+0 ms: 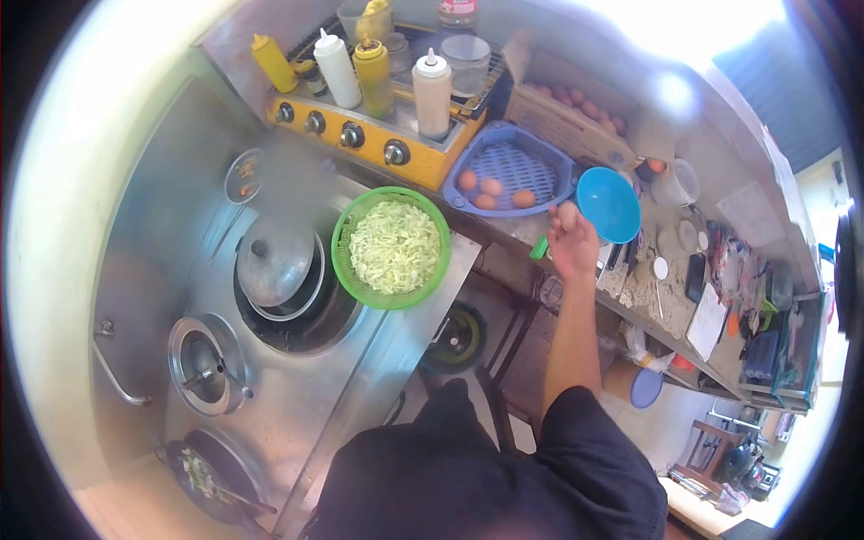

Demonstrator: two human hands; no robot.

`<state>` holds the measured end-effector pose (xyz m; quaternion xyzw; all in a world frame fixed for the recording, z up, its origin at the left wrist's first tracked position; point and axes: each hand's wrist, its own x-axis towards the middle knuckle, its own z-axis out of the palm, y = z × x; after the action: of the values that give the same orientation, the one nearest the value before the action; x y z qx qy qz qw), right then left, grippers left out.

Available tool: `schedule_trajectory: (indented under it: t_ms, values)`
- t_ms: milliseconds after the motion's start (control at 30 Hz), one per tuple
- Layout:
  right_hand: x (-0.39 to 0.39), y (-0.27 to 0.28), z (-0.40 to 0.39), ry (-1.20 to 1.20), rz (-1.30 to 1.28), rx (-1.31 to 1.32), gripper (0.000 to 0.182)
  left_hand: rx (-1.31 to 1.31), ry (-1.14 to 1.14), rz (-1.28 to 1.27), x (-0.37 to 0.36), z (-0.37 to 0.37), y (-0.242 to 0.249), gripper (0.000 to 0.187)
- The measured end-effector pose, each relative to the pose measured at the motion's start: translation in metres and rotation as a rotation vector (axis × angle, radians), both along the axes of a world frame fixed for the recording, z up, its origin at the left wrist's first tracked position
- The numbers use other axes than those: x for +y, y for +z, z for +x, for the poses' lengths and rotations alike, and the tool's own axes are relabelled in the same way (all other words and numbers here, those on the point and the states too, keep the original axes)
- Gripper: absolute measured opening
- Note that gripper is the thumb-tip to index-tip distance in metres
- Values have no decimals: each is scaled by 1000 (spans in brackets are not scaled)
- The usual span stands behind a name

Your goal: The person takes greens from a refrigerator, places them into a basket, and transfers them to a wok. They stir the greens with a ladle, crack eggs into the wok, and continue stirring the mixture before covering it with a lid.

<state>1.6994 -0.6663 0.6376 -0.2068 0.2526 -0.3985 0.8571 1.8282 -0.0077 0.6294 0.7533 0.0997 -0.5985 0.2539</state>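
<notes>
My right hand reaches forward over the counter, its fingers closed round an egg. Just beyond and to the right of the fingers stands a bright blue bowl. On the other side of the hand, a purple-blue plastic basket has several brown eggs lying along its near side. A green handle pokes out at the counter edge, left of my wrist. My left hand is out of view.
A green colander of shredded cabbage sits on the steel stove top. Left of it is a lidded pot; a wok with food is lower left. Squeeze bottles line the yellow stove. An egg carton stands behind the basket.
</notes>
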Motion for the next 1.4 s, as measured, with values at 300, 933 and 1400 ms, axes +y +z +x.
schedule_trajectory:
  t_ms: [300, 933, 1400]
  values:
    - [152, -24, 24, 442, -3, 346, 50, 2, -8, 0, 63, -39, -5, 39]
    - [336, -50, 150, 1164, -2092, 525, 31, -156, 566, -277, 112, -167, 5, 40]
    - [403, -45, 130, 989, -758, 754, 36, -457, 355, -339, 245, -154, 55, 40]
